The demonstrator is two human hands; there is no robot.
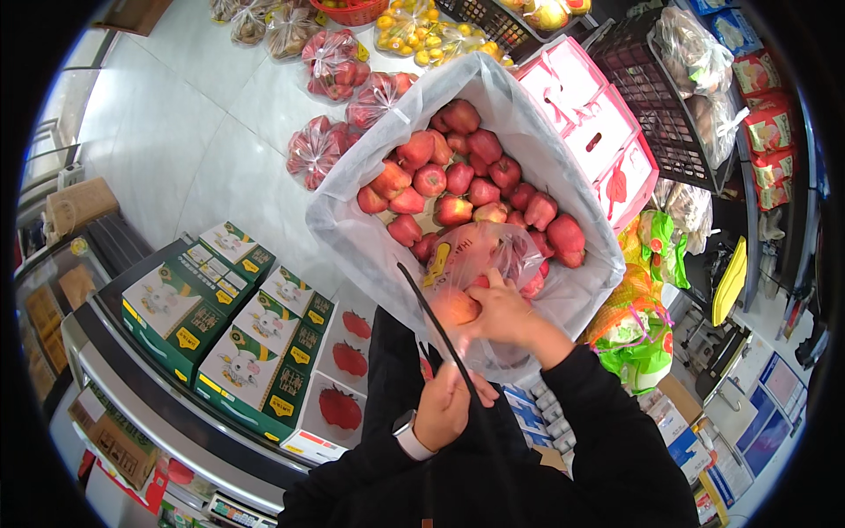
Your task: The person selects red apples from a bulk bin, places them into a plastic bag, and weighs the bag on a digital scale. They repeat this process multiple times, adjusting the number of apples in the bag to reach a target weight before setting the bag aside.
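Observation:
A box lined with thin white sheeting (pixel 568 158) holds many red apples (pixel 459 178). At its near end lies a clear plastic bag (pixel 488 247) with printing on it and apples inside. My right hand (pixel 505 310) is at the bag, its fingers closed round a red-yellow apple (pixel 455 307). Below it my left hand (pixel 445 406), with a watch on the wrist, pinches the gathered plastic at the bag's near edge. A thin black strap or cord (pixel 436 320) hangs across the view in front of the bag.
Bagged apples (pixel 333 66) stand on the floor beyond the box. Green-and-white cartons (pixel 244 369) and strawberry-printed boxes (pixel 343 356) line the left. Pink-and-white boxes (pixel 594 132) and a black plastic crate (pixel 650 105) stand at the right, above netted produce (pixel 627 317).

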